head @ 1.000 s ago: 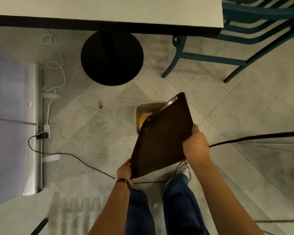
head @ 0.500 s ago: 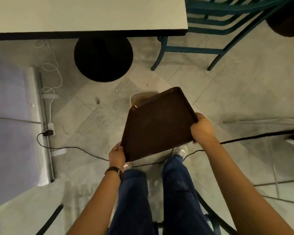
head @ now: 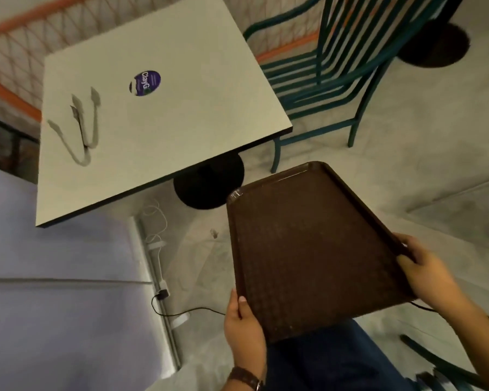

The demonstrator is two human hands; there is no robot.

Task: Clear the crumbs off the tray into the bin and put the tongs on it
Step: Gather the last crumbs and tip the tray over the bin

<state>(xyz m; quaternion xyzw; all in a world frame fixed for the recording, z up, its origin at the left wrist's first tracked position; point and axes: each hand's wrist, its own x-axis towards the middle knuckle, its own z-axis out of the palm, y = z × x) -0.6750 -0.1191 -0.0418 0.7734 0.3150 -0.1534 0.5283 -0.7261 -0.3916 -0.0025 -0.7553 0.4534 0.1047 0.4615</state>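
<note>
Gripping the brown tray [head: 308,249] by its near edges, we hold it above the floor, our left hand [head: 244,325] clamped on its left corner and our right hand [head: 424,269] on its right rim. Two pairs of tongs [head: 82,125] lie well apart on the pale surface [head: 181,122], beside a purple sticker [head: 146,82].

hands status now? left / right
Left hand: closed on the tray, near-left edge.
Right hand: closed on the tray's right edge.
</note>
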